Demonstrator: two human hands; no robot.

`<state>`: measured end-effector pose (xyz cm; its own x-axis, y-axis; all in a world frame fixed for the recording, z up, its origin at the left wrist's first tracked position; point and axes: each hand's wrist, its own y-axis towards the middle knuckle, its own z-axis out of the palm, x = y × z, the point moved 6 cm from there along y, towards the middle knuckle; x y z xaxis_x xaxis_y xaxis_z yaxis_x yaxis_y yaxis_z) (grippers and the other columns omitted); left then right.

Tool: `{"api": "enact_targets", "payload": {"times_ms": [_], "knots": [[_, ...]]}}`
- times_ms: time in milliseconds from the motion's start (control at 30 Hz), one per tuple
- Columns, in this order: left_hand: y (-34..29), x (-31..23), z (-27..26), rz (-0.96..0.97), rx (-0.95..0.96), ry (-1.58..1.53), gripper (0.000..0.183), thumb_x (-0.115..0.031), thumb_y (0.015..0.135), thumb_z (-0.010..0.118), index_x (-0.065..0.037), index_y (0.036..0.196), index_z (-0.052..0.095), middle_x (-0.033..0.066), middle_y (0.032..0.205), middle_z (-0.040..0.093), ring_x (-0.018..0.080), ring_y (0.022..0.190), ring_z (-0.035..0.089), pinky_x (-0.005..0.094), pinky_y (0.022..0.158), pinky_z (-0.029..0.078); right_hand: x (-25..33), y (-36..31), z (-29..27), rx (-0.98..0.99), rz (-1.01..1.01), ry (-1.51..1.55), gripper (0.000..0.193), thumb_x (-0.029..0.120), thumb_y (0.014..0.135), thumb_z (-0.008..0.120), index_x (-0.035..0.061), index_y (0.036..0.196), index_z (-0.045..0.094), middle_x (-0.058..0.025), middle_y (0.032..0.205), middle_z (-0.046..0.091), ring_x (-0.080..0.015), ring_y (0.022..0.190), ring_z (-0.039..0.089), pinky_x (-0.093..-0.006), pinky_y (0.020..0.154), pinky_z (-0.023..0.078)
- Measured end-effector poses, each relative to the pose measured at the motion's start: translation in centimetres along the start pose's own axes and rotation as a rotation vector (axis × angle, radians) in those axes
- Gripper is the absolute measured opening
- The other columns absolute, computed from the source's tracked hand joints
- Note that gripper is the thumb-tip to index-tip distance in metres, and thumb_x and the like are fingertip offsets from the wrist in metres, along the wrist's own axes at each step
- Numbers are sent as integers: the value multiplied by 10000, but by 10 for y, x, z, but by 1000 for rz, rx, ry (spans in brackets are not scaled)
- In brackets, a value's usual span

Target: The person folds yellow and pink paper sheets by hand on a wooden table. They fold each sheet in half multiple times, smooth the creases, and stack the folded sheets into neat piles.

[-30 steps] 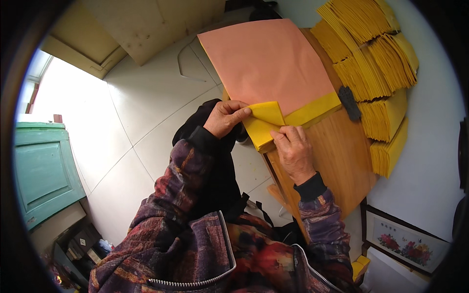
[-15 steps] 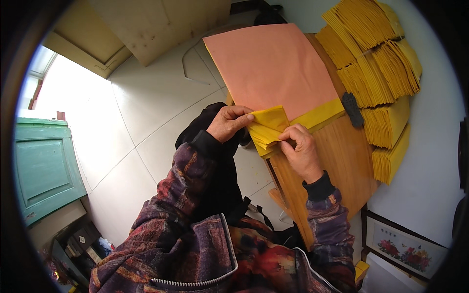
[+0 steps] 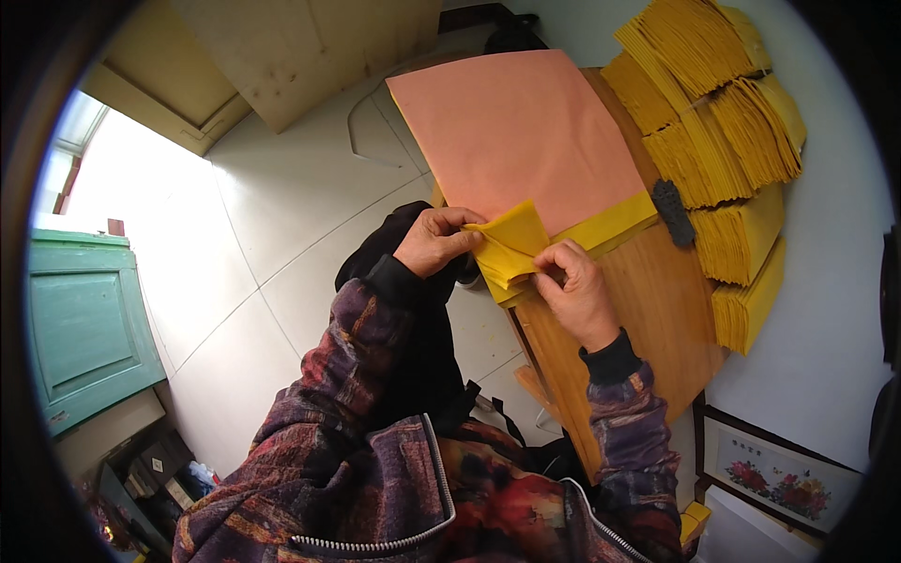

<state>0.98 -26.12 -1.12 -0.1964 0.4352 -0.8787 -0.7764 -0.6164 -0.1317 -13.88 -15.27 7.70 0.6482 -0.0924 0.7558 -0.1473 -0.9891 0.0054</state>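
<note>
A folded piece of thin yellow paper (image 3: 514, 235) is stretched between my two hands at the near left corner of a pink sheet (image 3: 526, 131). My left hand (image 3: 430, 244) pinches its left edge between thumb and fingers. With thumb and forefinger, my right hand (image 3: 574, 291) grips the paper's lower right part. The paper is creased, and a pointed flap stands up toward the pink sheet. Under the pink sheet lies more yellow paper, its strip (image 3: 615, 225) showing along the near edge. All this rests on a wooden table (image 3: 638, 310).
Thick bundles of folded yellow paper (image 3: 718, 131) are piled against the wall on the right. A dark grey oblong object (image 3: 672, 212) lies between them and the pink sheet. A framed flower picture (image 3: 779, 469) stands at lower right. A green cabinet (image 3: 89, 324) is far left.
Both hands keep their pinch on the yellow paper. Its upper flap has tilted slightly left, and the paper between my hands looks more creased.
</note>
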Motion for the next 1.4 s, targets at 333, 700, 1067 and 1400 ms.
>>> {"api": "enact_targets", "payload": {"times_ms": [333, 700, 1067, 1400], "knots": [[2, 4, -2, 6, -71, 74, 286, -224, 916, 643, 52, 987, 669, 26, 834, 660, 89, 757, 583, 232, 719, 479, 24, -17, -2, -291, -376, -346, 433, -70, 669, 719, 74, 1046, 560, -116, 1122, 521, -291, 943, 558, -371, 799, 492], [0, 0, 0, 18, -29, 34, 255, -180, 922, 615, 56, 1002, 663, 35, 874, 665, 92, 806, 590, 234, 767, 478, 12, -7, 1, -149, -213, -186, 183, -85, 715, 653, 35, 842, 600, -122, 1162, 513, -246, 908, 550, -321, 771, 481], [-3, -4, -2, -45, 54, -99, 285, -22, 795, 546, 60, 1050, 643, 55, 964, 662, 111, 853, 608, 227, 806, 475, 1, 0, 1, -49, -72, 8, 138, -72, 760, 629, 29, 843, 585, -132, 1176, 496, -238, 1029, 549, -297, 754, 492], [1, 3, 0, 5, -13, -54, 221, -131, 898, 636, 54, 1018, 650, 42, 890, 670, 100, 794, 609, 229, 757, 491, 12, -3, -3, -128, -123, -95, 243, -57, 716, 661, 37, 923, 574, -145, 1170, 499, -280, 970, 570, -362, 816, 483]]}}
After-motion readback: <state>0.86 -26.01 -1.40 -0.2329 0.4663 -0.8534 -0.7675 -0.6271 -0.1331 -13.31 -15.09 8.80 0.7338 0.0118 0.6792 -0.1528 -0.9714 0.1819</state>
